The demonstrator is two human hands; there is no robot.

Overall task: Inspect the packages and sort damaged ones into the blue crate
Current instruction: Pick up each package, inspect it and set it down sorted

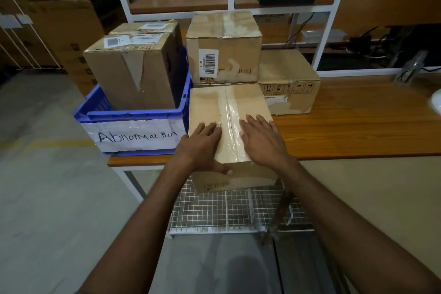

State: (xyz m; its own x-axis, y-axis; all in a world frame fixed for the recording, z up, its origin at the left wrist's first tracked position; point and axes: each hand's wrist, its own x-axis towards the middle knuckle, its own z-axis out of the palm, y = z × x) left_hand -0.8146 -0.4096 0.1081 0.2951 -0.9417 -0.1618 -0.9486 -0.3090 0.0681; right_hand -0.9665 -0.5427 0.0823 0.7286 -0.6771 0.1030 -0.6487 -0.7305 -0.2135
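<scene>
My left hand (pixel 202 148) and right hand (pixel 262 141) lie flat on the box (pixel 207 102), which hangs over the table (pixel 358 131) edge, so pressing could tip it off.

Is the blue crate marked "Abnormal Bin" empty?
No, a front box with torn, peeling tape and a rear box behind it stand inside the blue crate.

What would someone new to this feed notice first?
The left hand and right hand lie flat on the taped box at the table's near edge. Just left of it stands the blue crate labelled Abnormal Bin, holding a box with torn tape.
</scene>
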